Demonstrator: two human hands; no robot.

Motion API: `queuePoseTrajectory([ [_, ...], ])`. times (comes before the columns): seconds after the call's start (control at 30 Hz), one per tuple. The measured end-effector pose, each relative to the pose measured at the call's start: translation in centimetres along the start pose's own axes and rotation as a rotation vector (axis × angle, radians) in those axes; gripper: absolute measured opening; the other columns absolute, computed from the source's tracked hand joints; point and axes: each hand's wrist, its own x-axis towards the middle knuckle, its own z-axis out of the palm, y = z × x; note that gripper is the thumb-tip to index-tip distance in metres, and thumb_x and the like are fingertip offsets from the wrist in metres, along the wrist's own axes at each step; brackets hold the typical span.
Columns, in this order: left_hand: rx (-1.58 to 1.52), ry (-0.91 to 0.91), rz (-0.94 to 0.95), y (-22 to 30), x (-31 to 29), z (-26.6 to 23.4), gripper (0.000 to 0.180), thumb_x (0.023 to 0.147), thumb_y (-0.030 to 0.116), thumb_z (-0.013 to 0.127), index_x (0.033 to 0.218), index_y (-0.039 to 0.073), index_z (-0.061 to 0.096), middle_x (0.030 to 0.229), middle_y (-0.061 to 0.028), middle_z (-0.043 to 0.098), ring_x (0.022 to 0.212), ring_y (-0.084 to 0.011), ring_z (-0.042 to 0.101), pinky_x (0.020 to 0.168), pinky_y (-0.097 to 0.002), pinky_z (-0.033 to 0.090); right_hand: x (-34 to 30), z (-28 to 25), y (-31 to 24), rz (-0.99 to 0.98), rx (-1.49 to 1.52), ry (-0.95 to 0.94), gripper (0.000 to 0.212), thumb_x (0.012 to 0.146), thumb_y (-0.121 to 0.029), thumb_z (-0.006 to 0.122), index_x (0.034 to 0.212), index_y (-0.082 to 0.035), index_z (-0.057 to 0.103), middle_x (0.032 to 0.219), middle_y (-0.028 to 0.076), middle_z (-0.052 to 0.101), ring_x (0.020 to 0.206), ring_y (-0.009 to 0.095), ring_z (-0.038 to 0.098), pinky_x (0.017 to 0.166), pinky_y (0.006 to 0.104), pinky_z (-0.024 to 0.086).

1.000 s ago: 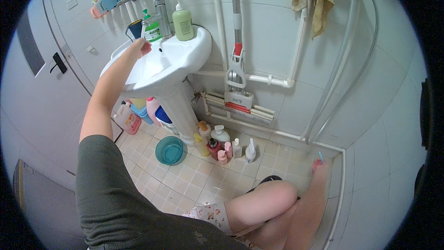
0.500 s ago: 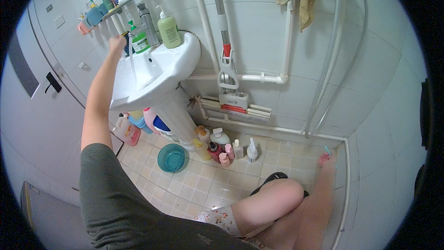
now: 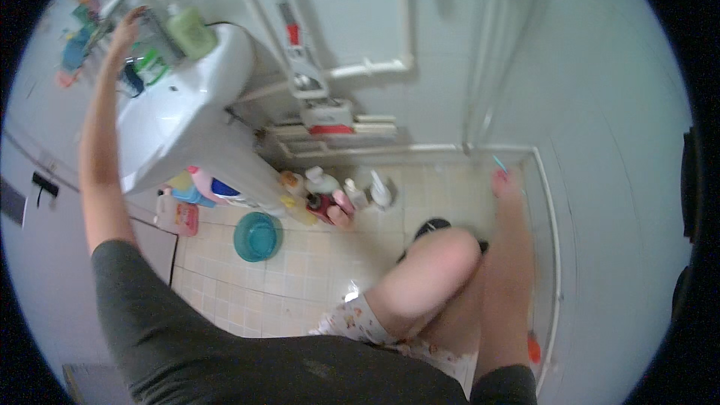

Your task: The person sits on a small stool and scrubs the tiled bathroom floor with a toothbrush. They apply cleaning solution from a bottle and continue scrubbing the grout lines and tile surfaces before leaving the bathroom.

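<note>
My left hand (image 3: 127, 30) is raised to the top of the grey faucet (image 3: 160, 36), its blurred fingers closed at the handle. Below it, a dark-blue object (image 3: 133, 79) and a clear pump bottle with a green label (image 3: 151, 67) stand on the white washbasin (image 3: 221, 67). A light-green pump bottle (image 3: 191, 32) is on the faucet's other side. Down by the floor corner at the right, my right hand (image 3: 504, 180) is closed around a thin light-blue stick-like thing (image 3: 499, 161); its lower part is hidden.
A teal basin (image 3: 257, 237) sits on the tiled floor, beside several pump bottles (image 3: 322, 206). Detergent jugs (image 3: 177, 214) stand under the washbasin. A mop (image 3: 307, 79) leans on the wall near white pipes (image 3: 375, 67). Something orange (image 3: 534, 346) shows behind my right forearm.
My left hand has moved from beside the dark-blue object up to the faucet handle. The running water no longer shows. The view has shifted, bringing more of my right arm in.
</note>
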Motion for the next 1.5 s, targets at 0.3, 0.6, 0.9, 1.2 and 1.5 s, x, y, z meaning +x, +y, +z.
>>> queuePoseTrajectory([
  [0.3, -0.483, 0.018, 0.428, 26.5, -16.9, 14.6, 0.044, 0.098, 0.038, 0.040, 0.122, 0.004, 0.053, 0.128, -0.0114, 0.054, 0.120, -0.0230, 0.049, 0.101, -0.0401, 0.036, -6.6, 5.0, 13.3, 0.163, -0.209, 0.225, 0.030, 0.094, -0.028, 0.042, 0.091, -0.001, 0.053, 0.083, 0.013, 0.059, 0.078, 0.028, 0.058, 0.073, 0.0426, 0.050],
  [0.6, -0.653, -0.956, 0.330, 41.7, -32.7, 53.1, 0.029, 0.095, 0.016, 0.044, 0.117, 0.007, 0.062, 0.125, -0.0121, 0.058, 0.122, -0.0249, 0.048, 0.101, -0.0363, 0.037, -13.1, 11.2, 17.0, 0.188, -0.139, 0.128, 0.024, 0.095, -0.026, 0.036, 0.095, -0.005, 0.047, 0.092, 0.009, 0.055, 0.084, 0.023, 0.054, 0.078, 0.0397, 0.045],
  [0.9, -1.154, -1.560, -0.200, 44.4, -35.4, 60.4, 0.067, 0.096, 0.058, 0.029, 0.146, 0.013, 0.032, 0.148, -0.0049, 0.036, 0.135, -0.0205, 0.033, 0.110, -0.0395, 0.025, -9.4, 7.4, 10.0, -0.053, 0.016, 0.344, 0.025, 0.096, -0.023, 0.035, 0.097, -0.003, 0.050, 0.097, 0.010, 0.058, 0.091, 0.024, 0.057, 0.082, 0.0394, 0.048],
  [1.2, -0.433, -0.781, 0.624, 41.6, -35.0, 65.0, 0.038, 0.090, 0.025, 0.052, 0.120, 0.002, 0.058, 0.118, -0.0221, 0.056, 0.106, -0.0351, 0.054, 0.090, -0.0414, 0.044, -8.4, 7.8, 9.2, -0.008, 0.055, 0.188, 0.032, 0.097, -0.023, 0.035, 0.107, 0.001, 0.054, 0.111, 0.014, 0.060, 0.099, 0.024, 0.060, 0.082, 0.0368, 0.051],
  [1.5, -0.061, -0.792, 0.372, 40.0, -30.0, 69.4, 0.032, 0.089, 0.030, 0.053, 0.100, 0.002, 0.062, 0.100, -0.0240, 0.063, 0.094, -0.0418, 0.059, 0.076, -0.0502, 0.047, -15.9, 12.6, 11.1, -0.115, -0.305, -0.098, 0.046, 0.099, -0.041, 0.035, 0.123, -0.005, 0.050, 0.122, 0.009, 0.057, 0.106, 0.019, 0.057, 0.089, 0.0367, 0.047],
])
